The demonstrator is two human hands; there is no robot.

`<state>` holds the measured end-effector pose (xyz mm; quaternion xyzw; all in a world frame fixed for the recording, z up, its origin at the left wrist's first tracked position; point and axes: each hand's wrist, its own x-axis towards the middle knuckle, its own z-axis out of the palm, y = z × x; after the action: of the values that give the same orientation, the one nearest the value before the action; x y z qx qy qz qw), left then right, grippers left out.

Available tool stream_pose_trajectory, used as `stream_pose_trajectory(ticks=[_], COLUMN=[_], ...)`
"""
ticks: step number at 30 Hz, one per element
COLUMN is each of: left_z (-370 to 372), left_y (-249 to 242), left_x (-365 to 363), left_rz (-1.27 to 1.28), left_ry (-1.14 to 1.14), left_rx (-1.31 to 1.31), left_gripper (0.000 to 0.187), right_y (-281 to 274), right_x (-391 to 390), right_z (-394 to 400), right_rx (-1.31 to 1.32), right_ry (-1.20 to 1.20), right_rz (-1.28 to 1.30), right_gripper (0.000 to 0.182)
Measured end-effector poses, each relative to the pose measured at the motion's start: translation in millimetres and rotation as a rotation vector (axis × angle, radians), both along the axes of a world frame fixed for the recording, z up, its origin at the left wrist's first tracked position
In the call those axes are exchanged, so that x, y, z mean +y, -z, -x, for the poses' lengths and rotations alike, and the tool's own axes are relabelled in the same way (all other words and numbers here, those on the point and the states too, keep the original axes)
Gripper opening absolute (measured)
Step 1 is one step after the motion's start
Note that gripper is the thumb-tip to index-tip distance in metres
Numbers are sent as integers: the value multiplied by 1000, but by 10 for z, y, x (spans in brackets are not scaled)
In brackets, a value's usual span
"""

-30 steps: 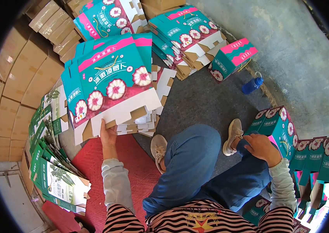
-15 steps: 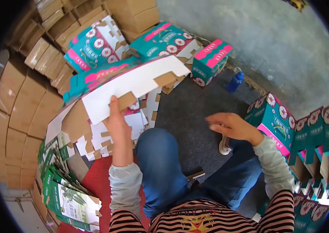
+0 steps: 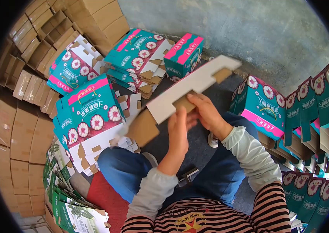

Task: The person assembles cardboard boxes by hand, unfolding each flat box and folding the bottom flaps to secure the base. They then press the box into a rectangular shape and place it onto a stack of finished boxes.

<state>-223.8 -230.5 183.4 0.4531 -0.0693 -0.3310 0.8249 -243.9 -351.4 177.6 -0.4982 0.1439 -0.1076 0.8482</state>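
A flattened cardboard carton [image 3: 184, 91] is held edge-up before my knees, its white and brown notched flaps facing me. My left hand [image 3: 179, 130] is closed on its lower edge near the middle, part of its fingers blurred. Just to the right, my right hand [image 3: 210, 114] grips the same edge, thumb on the brown flap. Left of the carton lies a stack of flat teal and pink printed cartons [image 3: 90, 110], with white flaps spread toward my knee.
More flat cartons [image 3: 135, 54] are piled ahead, beside a formed teal box [image 3: 184, 52]. Formed boxes [image 3: 267, 106] stand at the right. Brown cardboard boxes [image 3: 11, 120] line the left side. Green printed cartons [image 3: 79, 213] lie lower left. A grey wall [image 3: 226, 27] rises behind.
The held carton has moved right, away from the stack, and turned more edge-on. My right hand has come from free air onto its edge. The view has shifted, and the blue bottle is hidden.
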Motion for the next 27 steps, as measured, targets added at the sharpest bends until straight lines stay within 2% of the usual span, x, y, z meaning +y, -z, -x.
stream_pose_trajectory(ticks=[1, 3, 5, 7, 9, 10, 13, 16, 19, 20, 23, 27], left_z=[59, 281, 341, 230, -43, -130, -136, 41, 59, 45, -21, 11], left_y=[14, -149, -614, -581, -619, -602, -94, 65, 224, 275, 501, 711], left_x=[141, 590, 1067, 1435, 1611, 1602, 1375, 1021, 823, 758, 713, 804], left_rz=[-9, -10, -191, -295, -634, -822, -842, -767, -758, -812, -911, -842], left_ry=[176, 582, 577, 212, 40, 97, 112, 54, 78, 33, 160, 79], left_rx=[49, -352, -432, -590, -961, -1084, -1367, -1336, -1177, -1262, -1123, -1145], left_gripper=[37, 34, 32, 37, 41, 57, 75, 82, 73, 64, 68, 66], right_y=[-27, -64, -114, -118, -52, -73, -190, -218, -10, 26, 168, 221], right_x=[-48, -104, -133, -203, -340, -364, -318, -230, -244, -215, -81, 7], right_z=[37, 133, 258, 337, 366, 385, 374, 395, 328, 311, 263, 206], right_rx=[-7, 6, 46, 81, 97, 96, 112, 179, 184, 175, 202, 304], right_ry=[7, -6, -55, -57, -69, -85, -114, -115, -189, -210, -240, -270], right_rz=[25, 89, 176, 242, 293, 308, 336, 331, 396, 447, 509, 625], right_gripper=[37, 37, 37, 34, 33, 33, 32, 30, 30, 32, 32, 25])
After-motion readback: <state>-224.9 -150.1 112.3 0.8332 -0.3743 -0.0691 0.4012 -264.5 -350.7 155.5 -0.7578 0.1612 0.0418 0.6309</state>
